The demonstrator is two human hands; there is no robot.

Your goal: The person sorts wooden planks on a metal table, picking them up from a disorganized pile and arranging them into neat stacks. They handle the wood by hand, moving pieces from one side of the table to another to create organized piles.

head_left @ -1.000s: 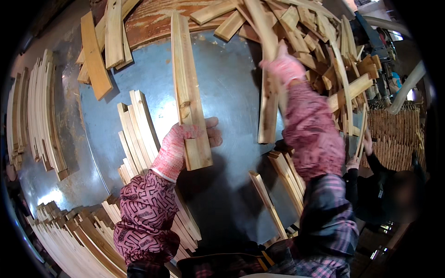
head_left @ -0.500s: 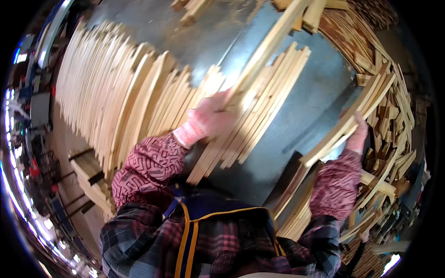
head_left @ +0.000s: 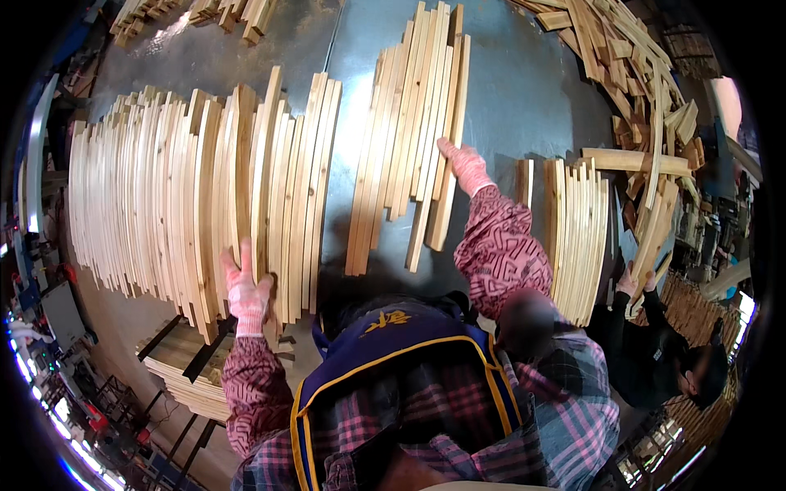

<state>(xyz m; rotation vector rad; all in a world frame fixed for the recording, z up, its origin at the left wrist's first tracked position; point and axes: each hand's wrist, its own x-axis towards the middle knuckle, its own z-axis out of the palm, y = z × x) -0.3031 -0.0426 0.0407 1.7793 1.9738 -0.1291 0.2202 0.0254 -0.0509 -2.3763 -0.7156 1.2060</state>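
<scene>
My left hand [head_left: 246,296], in a pink glove, is at the near ends of a long row of pale wood strips [head_left: 168,176] on the left. Its fingers are spread, the tips against or just over strips that stand a little proud of the others. My right hand [head_left: 467,168], also gloved, reaches to a smaller bunch of wood strips [head_left: 404,106] in the middle. Its outstretched fingers touch the outer right strip, and the fingers are not wrapped round it. The strips in this bunch have uneven ends.
All this lies on a grey metal tabletop [head_left: 524,86]. Another group of strips [head_left: 580,241] is at the right, beside a heap of offcuts [head_left: 647,90]. Below left, stacked boards [head_left: 192,372] rest near dark bars. A person in dark clothes [head_left: 655,352] is at the far right.
My left hand has let go of the long strip and moved left to the row. My right hand has left the strips at the right for the middle bunch. The view has turned.
</scene>
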